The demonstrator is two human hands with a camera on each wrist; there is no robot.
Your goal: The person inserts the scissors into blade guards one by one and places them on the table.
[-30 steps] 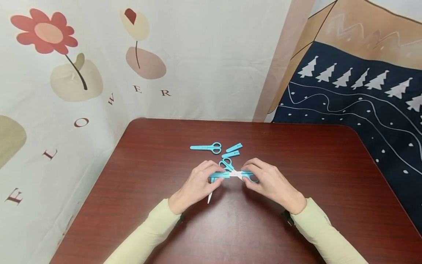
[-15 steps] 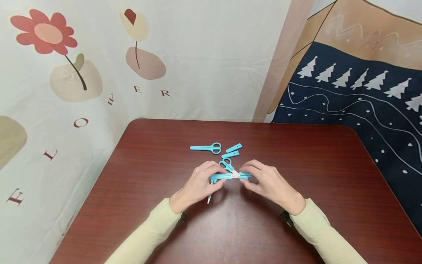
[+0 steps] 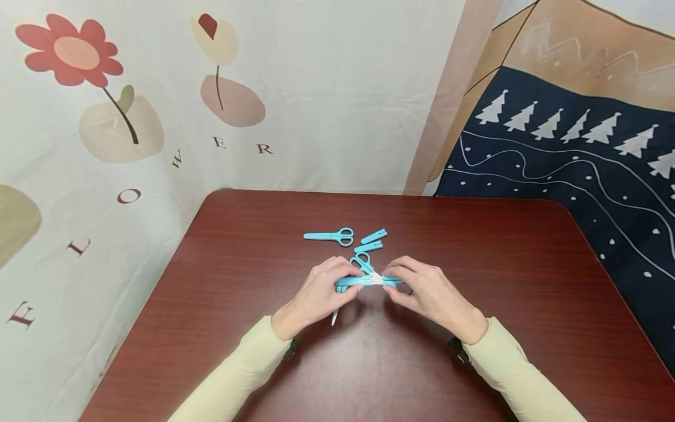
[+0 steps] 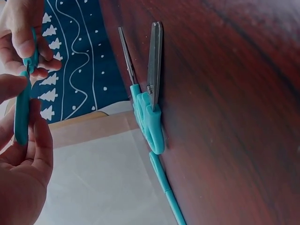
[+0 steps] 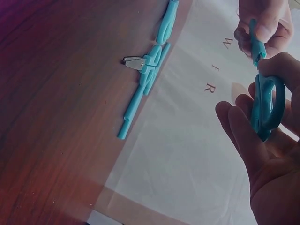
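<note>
Held scissors (image 3: 391, 281) lie level above the tabletop (image 3: 527, 275), between the two hands, handle to the right. Farthest to their left, and on behind them, hangs a pale cloth (image 3: 337, 117) printed with flowers and letters. Nearer on the left, a pale green left sleeve (image 3: 239, 363) leads to the left hand (image 3: 318, 287). Its fingers grasp the held cap (image 3: 354, 281), pinched against the thumb just left of the held scissors' handle. That cap covers most of the blade; a short strip of metal shows between cap and handle.

Beyond the held scissors and to their left lie the capped scissors (image 3: 329, 236), handle loops facing right. Partly under the left hand, to the left of the held scissors' handle, the left bare scissors (image 3: 335, 317) point their blade toward the person. Just behind the held cap are the loops of the right bare scissors (image 3: 362, 262), whose blade slants toward the held scissors. Past those loops, two loose caps (image 3: 374, 236) lie side by side.

On the held scissors' handle, the right hand (image 3: 435, 293) has its fingers and thumb clasped. Right of that come the right sleeve (image 3: 514, 363) and, farthest right, a navy cloth (image 3: 569, 152) with white trees.
</note>
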